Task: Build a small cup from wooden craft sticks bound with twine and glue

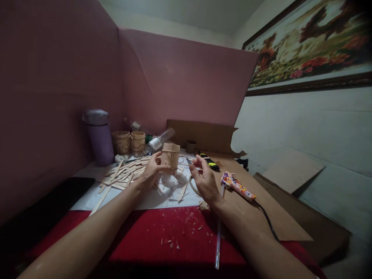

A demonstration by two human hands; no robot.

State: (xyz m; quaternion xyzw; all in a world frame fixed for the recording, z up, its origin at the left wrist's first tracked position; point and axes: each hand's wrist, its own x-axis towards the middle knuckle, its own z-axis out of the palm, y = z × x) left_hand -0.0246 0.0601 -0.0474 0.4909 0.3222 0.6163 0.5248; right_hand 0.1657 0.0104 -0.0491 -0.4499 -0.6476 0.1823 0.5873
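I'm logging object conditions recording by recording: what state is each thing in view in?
Wooden cup: upright, gripped in the left hand
Slim grey tool: held in the right hand
Purple tumbler: upright, lid on
Clear bottle: tipped over
Craft sticks: loose, overlapping
Glue gun: lying down, cord attached
Small dark pot: upright
Wood bits: scattered on red cloth

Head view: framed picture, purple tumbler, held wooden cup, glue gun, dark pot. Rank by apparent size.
1. Framed picture
2. Purple tumbler
3. Held wooden cup and glue gun: too alike to rank
4. Dark pot
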